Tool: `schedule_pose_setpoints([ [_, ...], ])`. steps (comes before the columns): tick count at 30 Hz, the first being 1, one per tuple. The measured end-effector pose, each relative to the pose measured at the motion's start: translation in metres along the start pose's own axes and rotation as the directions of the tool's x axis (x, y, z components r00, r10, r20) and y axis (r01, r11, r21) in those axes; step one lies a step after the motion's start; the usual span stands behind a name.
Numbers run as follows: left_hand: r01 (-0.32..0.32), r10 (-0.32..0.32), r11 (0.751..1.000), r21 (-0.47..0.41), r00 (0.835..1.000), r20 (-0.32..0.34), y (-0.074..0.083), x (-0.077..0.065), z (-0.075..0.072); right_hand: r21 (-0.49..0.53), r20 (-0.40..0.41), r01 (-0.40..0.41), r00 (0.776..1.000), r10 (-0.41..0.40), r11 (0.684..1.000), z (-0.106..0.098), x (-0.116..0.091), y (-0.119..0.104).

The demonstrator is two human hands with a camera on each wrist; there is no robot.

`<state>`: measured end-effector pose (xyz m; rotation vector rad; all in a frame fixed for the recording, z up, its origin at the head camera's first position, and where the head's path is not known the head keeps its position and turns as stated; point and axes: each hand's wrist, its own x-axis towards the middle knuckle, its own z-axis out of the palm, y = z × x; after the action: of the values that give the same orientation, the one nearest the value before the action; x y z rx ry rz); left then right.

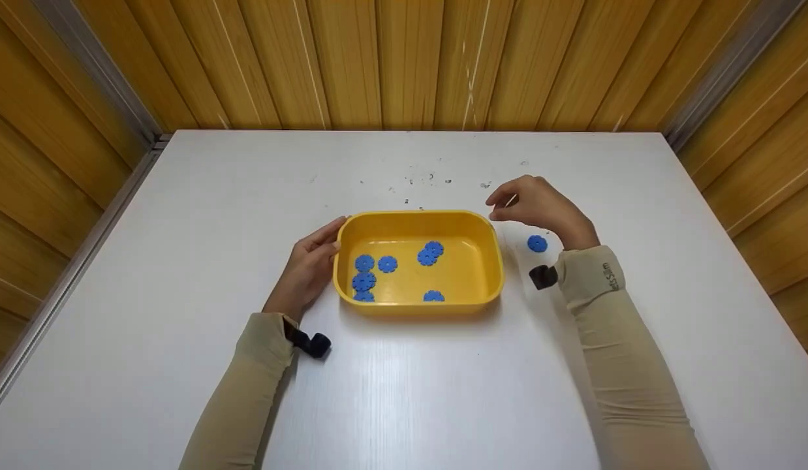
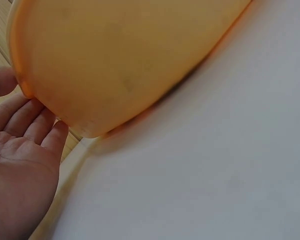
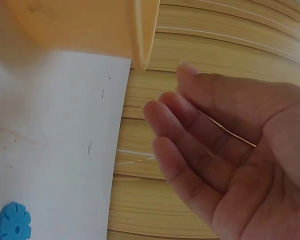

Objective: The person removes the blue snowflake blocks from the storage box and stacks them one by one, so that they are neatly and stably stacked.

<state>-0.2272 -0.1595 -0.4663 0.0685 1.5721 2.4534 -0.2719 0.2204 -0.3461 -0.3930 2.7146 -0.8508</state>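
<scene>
With the thumb at the rim and the fingers against the outer wall, the yellow bin (image 1: pixel 417 309) is lightly held at its left end by the left hand (image 1: pixel 308 264). Nothing is held by the right hand (image 1: pixel 541 207), which is poised just beside the bin's far right corner, fingers loosely bent and a gap left between thumb and fingertips. Inside the bin, at least seven blue discs (image 1: pixel 364 282) can be counted: most are gathered toward its left end, an overlapping pair lies right of its middle, and one is partly hidden by its near wall. To the right of the bin, one loose blue disc (image 1: pixel 537 243) is left on the white table (image 1: pixel 378 391). The work is judged to be nearly done, since no other disc is seen outside the bin. Beyond the bin, small dark marks (image 1: pixel 448 181) are scattered, too faint to be read. Right of the bin, dark lettering is printed on the cuff of the right sleeve (image 1: pixel 613 339); "Slim" can be made out, but the letters before it are less certain, and no other brand or label can be read
</scene>
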Motion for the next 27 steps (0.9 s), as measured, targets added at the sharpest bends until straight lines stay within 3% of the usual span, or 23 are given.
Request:
schedule_pose_setpoints([
  [8, 0.007, -0.007, 1.0, 0.017, 1.0, -0.003, 0.0, 0.0, 0.001, -0.042, 0.079, 0.002, 0.997, 0.001, 0.999, 0.006, 0.012, -0.019],
  [16, 0.015, -0.015, 1.0, 0.025, 1.0, -0.002, 0.001, -0.001, 0.0, -0.1, 0.148, 0.088, 0.986, -0.073, 0.991, 0.017, 0.024, -0.041],
  [27, 0.022, -0.022, 0.999, 0.025, 1.0, -0.017, 0.0, 0.0, -0.001, -0.116, 0.242, 0.096, 0.968, -0.066, 0.989, 0.04, 0.036, -0.062],
])
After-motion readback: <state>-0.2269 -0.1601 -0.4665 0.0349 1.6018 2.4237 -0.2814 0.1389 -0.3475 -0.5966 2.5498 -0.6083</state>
